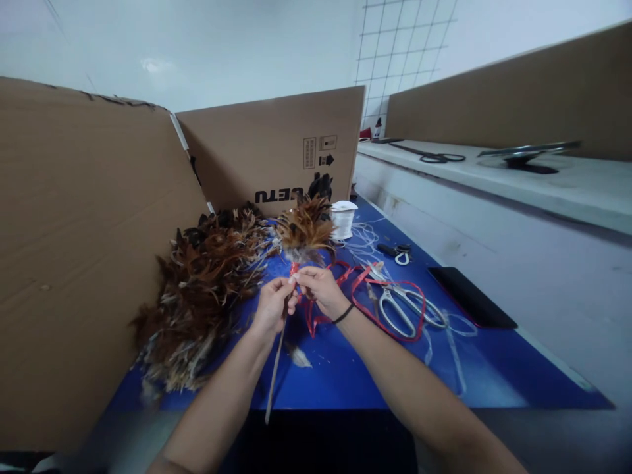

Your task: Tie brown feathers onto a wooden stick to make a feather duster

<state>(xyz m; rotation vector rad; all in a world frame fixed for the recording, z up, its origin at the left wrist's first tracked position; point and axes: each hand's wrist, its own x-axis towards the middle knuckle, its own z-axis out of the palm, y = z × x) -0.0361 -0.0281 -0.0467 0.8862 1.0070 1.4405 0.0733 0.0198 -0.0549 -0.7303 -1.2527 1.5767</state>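
Observation:
A feather duster (pixel 306 227) with brown and black feathers points away from me, its thin stick (pixel 274 375) running down toward the table's front edge. My left hand (pixel 273 304) is closed round the stick just under the feathers. Beside it, my right hand (pixel 320 289) pinches red ribbon (pixel 295 268) wrapped at the base of the feathers. The ribbon's loose length (pixel 358 289) trails rightward in loops across the table. Both hands meet at the binding, so the fingertips partly hide it.
A heap of brown feathers (pixel 207 276) lies left on the blue table (pixel 340 382). To the right are silver scissors (pixel 399 309), small black-handled snips (pixel 395 251), a dark phone (pixel 471 296) and a white spool (pixel 343 220). Cardboard panels (pixel 257 151) stand behind and left.

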